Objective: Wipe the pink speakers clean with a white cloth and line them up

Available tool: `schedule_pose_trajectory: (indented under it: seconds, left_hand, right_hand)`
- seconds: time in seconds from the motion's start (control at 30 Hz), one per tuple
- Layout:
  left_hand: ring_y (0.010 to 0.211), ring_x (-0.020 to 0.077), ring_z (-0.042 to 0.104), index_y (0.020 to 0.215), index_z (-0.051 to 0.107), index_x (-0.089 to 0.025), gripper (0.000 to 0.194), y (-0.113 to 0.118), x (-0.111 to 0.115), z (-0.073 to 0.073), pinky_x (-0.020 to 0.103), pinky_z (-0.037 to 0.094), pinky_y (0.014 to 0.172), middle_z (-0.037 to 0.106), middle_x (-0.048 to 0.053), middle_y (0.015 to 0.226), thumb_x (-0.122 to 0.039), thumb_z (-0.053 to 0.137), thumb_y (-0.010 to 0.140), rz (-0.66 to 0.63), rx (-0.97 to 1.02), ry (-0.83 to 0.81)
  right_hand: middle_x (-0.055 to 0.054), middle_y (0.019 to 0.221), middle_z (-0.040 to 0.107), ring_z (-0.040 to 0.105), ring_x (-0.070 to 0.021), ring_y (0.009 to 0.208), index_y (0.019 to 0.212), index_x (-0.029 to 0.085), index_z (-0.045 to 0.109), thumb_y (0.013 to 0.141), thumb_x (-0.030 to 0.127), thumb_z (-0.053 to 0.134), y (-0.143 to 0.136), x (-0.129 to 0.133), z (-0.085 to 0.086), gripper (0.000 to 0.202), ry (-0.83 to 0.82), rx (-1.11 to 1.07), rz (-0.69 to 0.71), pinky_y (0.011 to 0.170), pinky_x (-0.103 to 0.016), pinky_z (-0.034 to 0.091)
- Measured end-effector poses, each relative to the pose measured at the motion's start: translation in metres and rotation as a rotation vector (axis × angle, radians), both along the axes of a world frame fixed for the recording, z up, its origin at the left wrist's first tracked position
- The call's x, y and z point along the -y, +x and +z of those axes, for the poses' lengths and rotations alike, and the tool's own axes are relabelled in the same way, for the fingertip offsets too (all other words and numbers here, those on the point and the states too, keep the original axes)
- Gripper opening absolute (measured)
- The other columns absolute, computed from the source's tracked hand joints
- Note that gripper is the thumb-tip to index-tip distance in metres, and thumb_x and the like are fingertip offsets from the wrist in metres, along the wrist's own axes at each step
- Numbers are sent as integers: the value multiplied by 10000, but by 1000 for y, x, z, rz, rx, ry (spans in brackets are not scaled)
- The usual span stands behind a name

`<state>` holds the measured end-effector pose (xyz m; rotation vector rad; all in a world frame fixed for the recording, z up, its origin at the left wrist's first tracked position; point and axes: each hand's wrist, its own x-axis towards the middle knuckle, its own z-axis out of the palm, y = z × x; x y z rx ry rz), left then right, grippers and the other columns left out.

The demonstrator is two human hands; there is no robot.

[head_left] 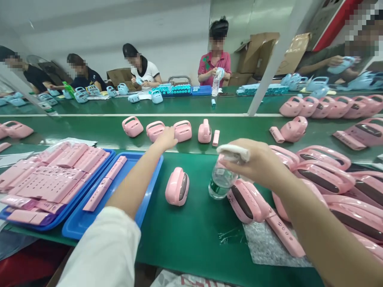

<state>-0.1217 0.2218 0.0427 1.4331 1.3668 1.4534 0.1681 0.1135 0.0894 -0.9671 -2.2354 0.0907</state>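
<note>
My left hand (165, 139) reaches to the far side of the bench, its fingers closed at the edge of a pink handled device (154, 128); part of the grip is hidden behind the hand. My right hand (257, 161) holds a folded white cloth (235, 150) over the top of a clear plastic bottle (220, 182) with a green label. Whether the hand touches the bottle I cannot tell. Another pink device (175, 187) stands on the green mat between my arms. Beside the bottle, a pink device with a dark panel (247, 201) lies tilted against a pink strip-shaped part (284, 233).
Left are a blue tray (152, 175) and stacked pink parts (54, 179). Several pink devices (326, 175) crowd the right, with bubble wrap (269, 247) nearby. A white post (269, 59) rises ahead. Co-workers sit opposite, one a person in a pink shirt (206, 65).
</note>
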Motion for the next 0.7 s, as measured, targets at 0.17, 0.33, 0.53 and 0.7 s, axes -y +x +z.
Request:
schedule_pose_trajectory:
  seconds: [0.17,0.33,0.53,0.7]
  left_hand:
    - [1221,197,567,616,425,-158,205,18,-73,6,325,397,1043,641,88,1124,-124,536,786,-28,-34,-23]
    - [724,176,668,500,387,-206,352,27,-77,6,245,490,695,561,-33,534,-123,660,707,-135,-393,-186]
    - [438,121,509,511,446,-195,389,58,-12,-5,232,400,499,502,-31,410,-354,748,698,-286,-471,-300]
    - [459,122,551,585,478,-185,427,85,34,-16,222,415,478,569,-27,475,-483,775,657,-466,-435,-408]
  right_hand:
    - [-22,751,638,594,-170,653,937,224,644,895,331,603,4,34,-11,122,13,6,19,558,-275,431]
    - [4,736,600,575,-142,595,1003,215,606,913,299,594,8,50,-11,124,-2,-9,26,499,-258,411]
    - [-30,830,647,621,-155,683,1026,199,588,922,266,592,5,53,-14,124,24,-23,96,582,-262,451]
    - [-29,829,654,616,-151,695,1041,194,606,933,281,579,0,52,-18,141,95,-28,87,615,-265,462]
